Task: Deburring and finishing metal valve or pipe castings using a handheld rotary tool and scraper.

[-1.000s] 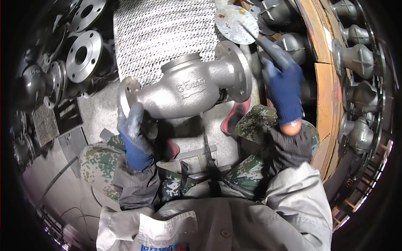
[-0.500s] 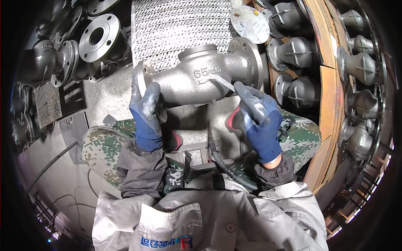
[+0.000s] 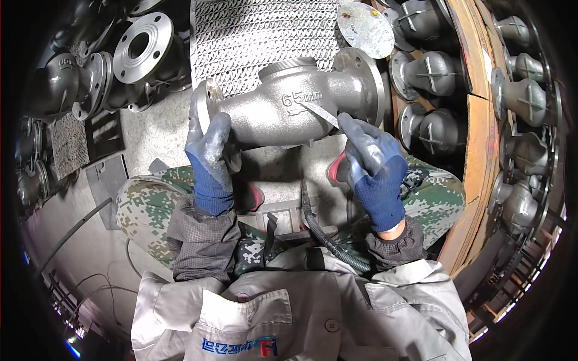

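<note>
A grey cast-metal flanged valve body lies across the front of me, its threaded neck pointing away and raised cast characters facing up. My left hand, in a blue glove with a grey coated palm, is closed on the flange at its left end. In my right hand, gloved the same way, a thin flat metal blade is pinched between thumb and fingers. The blade slants up and left, its tip at the raised characters; whether it touches them I cannot tell. Its other end is hidden in the glove.
A woven metal mesh mat lies beyond the valve body, with a round metal plate at its right corner. Similar flanged castings crowd the left; more sit by a wooden board on the right. A ribbed hose runs between my knees.
The blade tip has shifted slightly up and left across the raised characters. My left hand keeps its hold on the flange. The whole view has shifted a little.
</note>
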Motion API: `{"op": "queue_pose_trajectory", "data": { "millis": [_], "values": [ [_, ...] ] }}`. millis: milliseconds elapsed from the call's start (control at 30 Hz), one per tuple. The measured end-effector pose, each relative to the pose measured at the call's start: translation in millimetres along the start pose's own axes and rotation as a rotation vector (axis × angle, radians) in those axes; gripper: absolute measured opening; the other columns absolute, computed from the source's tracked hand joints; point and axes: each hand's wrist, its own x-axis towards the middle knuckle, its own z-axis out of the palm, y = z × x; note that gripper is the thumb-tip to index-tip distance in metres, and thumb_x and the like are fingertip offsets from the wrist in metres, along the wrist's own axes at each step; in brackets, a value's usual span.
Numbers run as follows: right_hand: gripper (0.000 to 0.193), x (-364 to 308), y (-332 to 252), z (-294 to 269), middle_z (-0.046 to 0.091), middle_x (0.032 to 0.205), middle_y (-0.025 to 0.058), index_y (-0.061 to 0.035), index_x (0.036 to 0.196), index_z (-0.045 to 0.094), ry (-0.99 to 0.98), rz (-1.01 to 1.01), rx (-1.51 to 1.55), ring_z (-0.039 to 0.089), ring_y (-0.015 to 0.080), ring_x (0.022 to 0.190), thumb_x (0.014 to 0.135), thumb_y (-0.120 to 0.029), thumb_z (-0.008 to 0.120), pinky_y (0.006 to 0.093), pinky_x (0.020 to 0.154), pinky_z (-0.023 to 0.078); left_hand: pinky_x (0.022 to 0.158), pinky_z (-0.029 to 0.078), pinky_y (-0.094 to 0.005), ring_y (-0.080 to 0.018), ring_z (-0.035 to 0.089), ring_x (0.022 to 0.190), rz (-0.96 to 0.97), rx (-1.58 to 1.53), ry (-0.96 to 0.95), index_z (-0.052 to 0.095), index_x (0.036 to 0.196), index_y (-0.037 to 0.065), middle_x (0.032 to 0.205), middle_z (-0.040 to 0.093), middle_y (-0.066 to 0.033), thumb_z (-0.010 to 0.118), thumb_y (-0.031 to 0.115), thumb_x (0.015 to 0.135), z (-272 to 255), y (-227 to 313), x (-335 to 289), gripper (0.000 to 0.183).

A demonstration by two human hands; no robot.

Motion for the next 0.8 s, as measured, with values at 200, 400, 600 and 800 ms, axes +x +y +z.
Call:
{"op": "queue_pose_trajectory", "data": {
  "millis": [200, 400, 600, 800],
  "values": [
    [0.051, -2.0, 1.7, 0.8, 0.062, 0.103, 0.0086, -0.0187, 0.124, 0.057, 0.011, -0.004, -0.013, 0.059, 0.0282, 0.086, 0.075, -0.005, 0.060, 0.0418, 0.080, 0.047, 0.045, 0.043, -0.0192, -0.0073, 0.052, 0.058, -0.008, -0.015, -0.016, 0.043, 0.133, 0.009, 0.075, 0.053, 0.0016, 0.054, 0.025, 0.089, -0.8, -0.2, -0.4, 0.048],
    [0.051, 0.1, 0.5, 1.1, 0.063, 0.102, 0.0087, -0.0189, 0.123, 0.058, 0.009, -0.008, -0.005, 0.060, 0.0280, 0.086, 0.075, -0.005, 0.060, 0.0413, 0.078, 0.047, 0.047, 0.045, -0.0212, -0.0084, 0.054, 0.062, -0.026, 0.009, -0.002, 0.044, 0.130, 0.004, 0.078, 0.054, 0.0005, 0.054, 0.025, 0.088, -4.5, -3.4, 0.5, 0.048],
    [0.051, 1.3, 0.1, 0.5, 0.062, 0.102, 0.0095, -0.0189, 0.124, 0.057, 0.007, -0.013, -0.014, 0.060, 0.0287, 0.085, 0.075, -0.005, 0.060, 0.0417, 0.078, 0.047, 0.052, 0.048, -0.0243, -0.0110, 0.056, 0.065, 0.031, -0.024, 0.002, 0.044, 0.125, -0.001, 0.080, 0.055, -0.0018, 0.053, 0.024, 0.088, -1.1, -3.6, 0.1, 0.045],
    [0.050, 1.1, 0.2, 0.0, 0.062, 0.102, 0.0100, -0.0184, 0.122, 0.058, 0.026, -0.020, -0.012, 0.060, 0.0291, 0.085, 0.074, -0.005, 0.059, 0.0437, 0.080, 0.048, 0.052, 0.049, -0.0248, -0.0113, 0.056, 0.064, 0.026, -0.013, 0.017, 0.049, 0.116, -0.003, 0.077, 0.055, -0.0025, 0.054, 0.023, 0.088, -5.1, -8.4, 2.7, 0.039]
  ]
}}
